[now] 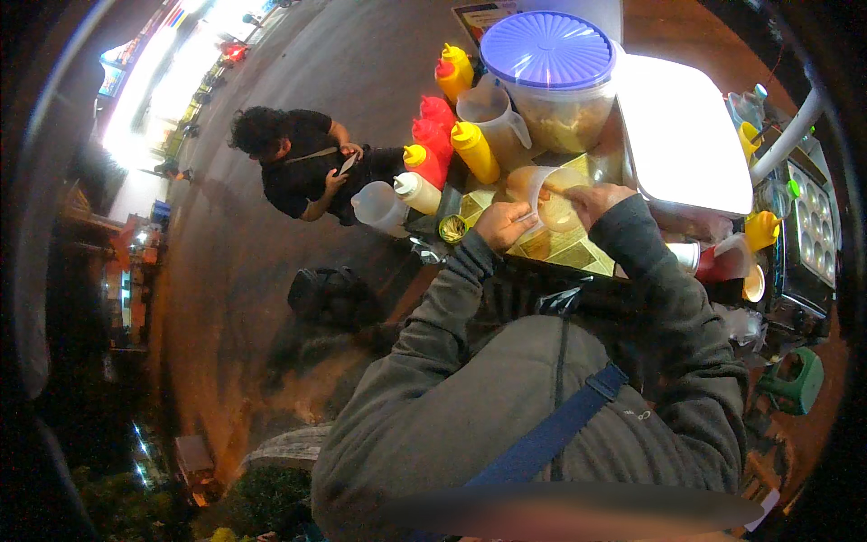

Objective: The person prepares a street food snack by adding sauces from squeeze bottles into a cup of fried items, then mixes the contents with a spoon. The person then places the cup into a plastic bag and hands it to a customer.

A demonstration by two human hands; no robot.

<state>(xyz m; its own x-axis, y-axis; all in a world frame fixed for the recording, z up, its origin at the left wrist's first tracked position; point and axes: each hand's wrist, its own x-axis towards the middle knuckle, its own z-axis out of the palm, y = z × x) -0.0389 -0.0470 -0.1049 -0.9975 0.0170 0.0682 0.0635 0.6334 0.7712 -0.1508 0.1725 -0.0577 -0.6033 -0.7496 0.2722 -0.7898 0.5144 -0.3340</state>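
My left hand (504,223) grips the side of a translucent plastic cup or pitcher (535,193), tilted over the tiled counter top (569,247). At the cup's other side is my right hand (599,202), its fingers bent toward the opening. Whether they pinch something there is hard to tell. Just left of my left hand stands a small round container of toothpicks (452,229). Beyond the cup rises a large clear tub (559,112) with a ribbed purple lid (547,49), holding pale food.
Yellow (475,152), red (433,142) and white squeeze bottles (416,193) line the left edge beside plastic jugs (484,112). A brightly lit white panel (684,135) and a moulded pan (811,223) lie right. Across the pavement, a person (305,162) holds a phone.
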